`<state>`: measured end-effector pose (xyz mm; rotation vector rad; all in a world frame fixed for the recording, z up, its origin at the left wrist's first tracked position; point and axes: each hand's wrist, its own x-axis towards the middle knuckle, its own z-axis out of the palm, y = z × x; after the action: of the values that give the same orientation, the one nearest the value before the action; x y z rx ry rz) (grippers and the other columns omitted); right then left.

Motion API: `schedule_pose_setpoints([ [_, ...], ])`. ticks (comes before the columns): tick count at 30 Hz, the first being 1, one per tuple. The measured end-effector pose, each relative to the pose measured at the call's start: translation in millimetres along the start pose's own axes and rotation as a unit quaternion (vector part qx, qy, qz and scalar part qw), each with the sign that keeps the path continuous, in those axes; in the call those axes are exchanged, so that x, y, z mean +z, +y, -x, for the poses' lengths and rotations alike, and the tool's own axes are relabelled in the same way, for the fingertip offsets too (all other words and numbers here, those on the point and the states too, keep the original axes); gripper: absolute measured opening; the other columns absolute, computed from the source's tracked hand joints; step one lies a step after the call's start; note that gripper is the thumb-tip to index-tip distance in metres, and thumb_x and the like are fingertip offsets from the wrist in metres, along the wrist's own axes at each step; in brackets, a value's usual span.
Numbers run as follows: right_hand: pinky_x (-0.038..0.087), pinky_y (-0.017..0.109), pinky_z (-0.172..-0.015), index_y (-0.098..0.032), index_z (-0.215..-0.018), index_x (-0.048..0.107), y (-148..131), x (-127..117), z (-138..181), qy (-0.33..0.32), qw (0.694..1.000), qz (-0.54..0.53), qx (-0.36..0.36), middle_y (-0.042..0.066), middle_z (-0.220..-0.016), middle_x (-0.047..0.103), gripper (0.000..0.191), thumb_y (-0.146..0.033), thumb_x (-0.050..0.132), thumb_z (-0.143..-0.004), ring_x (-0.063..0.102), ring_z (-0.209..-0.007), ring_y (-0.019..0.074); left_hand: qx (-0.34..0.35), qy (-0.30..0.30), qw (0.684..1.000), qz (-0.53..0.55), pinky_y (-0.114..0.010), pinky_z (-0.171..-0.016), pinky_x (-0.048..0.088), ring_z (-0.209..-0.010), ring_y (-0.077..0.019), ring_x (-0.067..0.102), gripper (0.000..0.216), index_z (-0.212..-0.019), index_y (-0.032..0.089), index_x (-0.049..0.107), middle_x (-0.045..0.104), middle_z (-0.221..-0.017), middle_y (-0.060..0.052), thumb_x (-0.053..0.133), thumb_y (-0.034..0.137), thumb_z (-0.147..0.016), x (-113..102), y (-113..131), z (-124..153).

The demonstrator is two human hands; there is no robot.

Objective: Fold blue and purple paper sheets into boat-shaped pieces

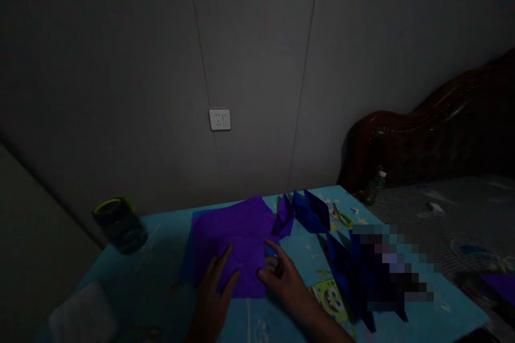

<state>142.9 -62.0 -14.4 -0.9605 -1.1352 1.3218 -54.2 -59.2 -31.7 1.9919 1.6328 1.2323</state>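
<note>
A square of purple folded paper (245,262) with crossing creases lies in front of me, over larger purple sheets (237,217). Flat on its left part rests my left hand (215,289), fingers apart. My right hand (284,281) is at the paper's right edge; its thumb and index finger are apart near that edge, the other fingers curled. Beyond it stands a small purple folded paper piece (285,217), beside a blue folded paper piece (311,211). More dark blue folded paper (348,273) lies right of my right hand, partly covered by a blurred patch.
The blue table (161,236) meets a grey wall with a socket (219,119). A dark cup (120,228) stands at the left, a whitish cloth-like thing (84,313) nearer. Yellow-handled pliers (341,217) lie at the back right. A bed with a bottle (375,188) is beyond.
</note>
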Motion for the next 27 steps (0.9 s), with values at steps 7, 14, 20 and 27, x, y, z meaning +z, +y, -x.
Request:
schedule_pose_setpoints([
  [7, 0.053, 0.040, -0.088, -0.020, -0.114, 0.067, 31.4, -5.1, 4.9, 0.057, 0.993, 0.099, 0.039, 0.010, -0.109, 0.070, 0.061, -0.060, 0.077, -0.069, 0.065, -0.103, 0.0293, 0.005, 0.029, 0.999, 0.023, -0.047, -0.100, 0.052, -0.126, -0.0308, 0.056, 0.045, -0.133, 0.028, 0.058, 0.064, -0.134, -0.007, 0.056, 0.039, -0.090, 1.7, 0.3, 9.4],
  [14, 0.055, 0.035, -0.082, -0.022, -0.102, 0.072, 14.3, -1.8, 6.7, 0.039, 0.976, 0.196, -0.088, 0.008, -0.094, 0.073, 0.044, -0.061, 0.063, -0.083, 0.066, -0.093, 0.0266, -0.009, -0.026, 0.995, 0.098, -0.044, -0.108, 0.045, -0.133, -0.0258, 0.050, 0.057, -0.144, 0.026, 0.042, 0.054, -0.142, -0.011, 0.056, 0.027, -0.089, 1.2, 20.4, 2.0],
  [20, 0.051, 0.036, -0.090, -0.025, -0.103, 0.073, 11.3, -2.7, 11.1, -0.024, 0.953, 0.263, -0.149, 0.008, -0.102, 0.073, 0.027, -0.045, 0.062, -0.089, 0.066, -0.097, 0.0256, -0.078, -0.092, 0.975, 0.187, -0.042, -0.106, 0.047, -0.120, -0.0288, 0.061, 0.039, -0.117, 0.024, 0.069, 0.068, -0.125, -0.010, 0.062, 0.041, -0.082, 2.5, 20.6, 5.7],
  [27, 0.049, 0.030, -0.076, -0.021, -0.102, 0.067, -6.5, 2.3, -0.8, 0.041, 0.964, 0.203, -0.164, 0.005, -0.094, 0.068, 0.028, -0.038, 0.072, -0.081, 0.061, -0.083, 0.0208, -0.259, -0.076, 0.910, 0.313, -0.042, -0.106, 0.045, -0.120, -0.0317, 0.060, 0.062, -0.116, 0.013, 0.067, 0.070, -0.123, -0.014, 0.065, 0.058, -0.072, 2.0, 30.0, 5.7],
])
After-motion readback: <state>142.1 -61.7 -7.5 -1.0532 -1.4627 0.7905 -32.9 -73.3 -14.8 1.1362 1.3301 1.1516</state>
